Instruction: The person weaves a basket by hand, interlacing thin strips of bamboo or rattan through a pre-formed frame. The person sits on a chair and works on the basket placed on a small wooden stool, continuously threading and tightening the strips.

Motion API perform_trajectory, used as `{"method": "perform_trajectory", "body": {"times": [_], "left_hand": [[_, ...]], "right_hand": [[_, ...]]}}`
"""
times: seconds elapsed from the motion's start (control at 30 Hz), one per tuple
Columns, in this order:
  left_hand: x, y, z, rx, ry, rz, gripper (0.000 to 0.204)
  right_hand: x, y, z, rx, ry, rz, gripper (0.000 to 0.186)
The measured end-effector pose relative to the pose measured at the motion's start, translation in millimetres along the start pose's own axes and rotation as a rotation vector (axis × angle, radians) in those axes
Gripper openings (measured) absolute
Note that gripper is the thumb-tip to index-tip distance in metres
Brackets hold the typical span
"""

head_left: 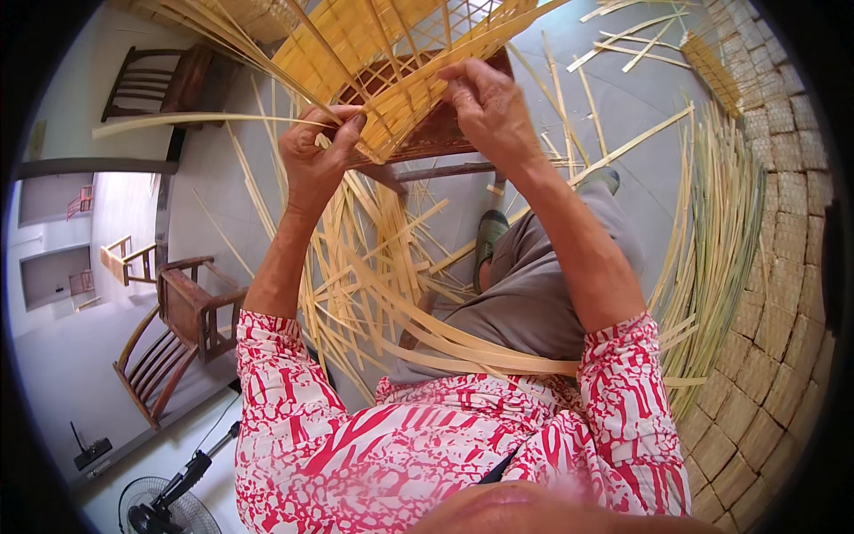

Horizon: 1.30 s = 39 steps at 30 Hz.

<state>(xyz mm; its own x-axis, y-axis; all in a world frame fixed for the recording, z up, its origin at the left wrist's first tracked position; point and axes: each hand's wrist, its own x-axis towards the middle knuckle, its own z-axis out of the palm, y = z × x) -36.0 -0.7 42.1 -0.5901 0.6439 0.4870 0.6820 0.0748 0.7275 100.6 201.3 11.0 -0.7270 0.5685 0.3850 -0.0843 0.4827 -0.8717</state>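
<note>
Grey tiled floor (pixel 658 178) is littered with loose bamboo strips (pixel 356 258), and a sheaf of green-edged slivers (pixel 712 249) is laid beside stacked woven pieces (pixel 792 267) on the right. A partly woven bamboo basket (pixel 414 98) is positioned above a low wooden desk (pixel 438 133), ahead of the seated person. Its near corner is held by the left hand (pixel 318 147), with thumb and forefinger closed on a pale bamboo strip (pixel 196 118) whose free end is extended leftward. The right hand (pixel 485 102) is half curled at the upper edge of the near wall; whether that edge is gripped or only pressed cannot be determined.

Progress is judged as partial: a yellow panel and a band of near wall are formed, while upright stakes (pixel 382 31) are left open above the band and long strip ends are not yet woven in or trimmed.

The basket's far side is cut off by the upper frame edge. The right thumb is largely concealed, and the strip's path behind the left fingers is hidden.
</note>
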Motion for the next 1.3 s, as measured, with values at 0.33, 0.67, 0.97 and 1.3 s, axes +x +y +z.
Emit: {"method": "perform_trajectory", "body": {"times": [0.33, 0.67, 0.97, 1.3], "left_hand": [[15.3, 1.5, 38.3, -0.044, 0.044, 0.132, 0.012], [10.1, -8.7, 30.7, -0.154, 0.096, 0.156, 0.011], [9.1, -11.8, 36.8, -0.164, 0.148, 0.101, 0.009], [5.9, -13.0, 46.0, -0.237, 0.183, 0.075, 0.009]], "right_hand": [[33.7, 52.9, -14.7, 1.731, -0.314, 0.406, 0.025], [31.9, -47.2, -21.1, 0.572, -0.455, -0.062, 0.027], [38.5, -24.1, -4.1, 0.368, 0.064, -0.121, 0.025], [45.4, -11.8, -12.8, 1.044, 0.141, 0.299, 0.023]]}}
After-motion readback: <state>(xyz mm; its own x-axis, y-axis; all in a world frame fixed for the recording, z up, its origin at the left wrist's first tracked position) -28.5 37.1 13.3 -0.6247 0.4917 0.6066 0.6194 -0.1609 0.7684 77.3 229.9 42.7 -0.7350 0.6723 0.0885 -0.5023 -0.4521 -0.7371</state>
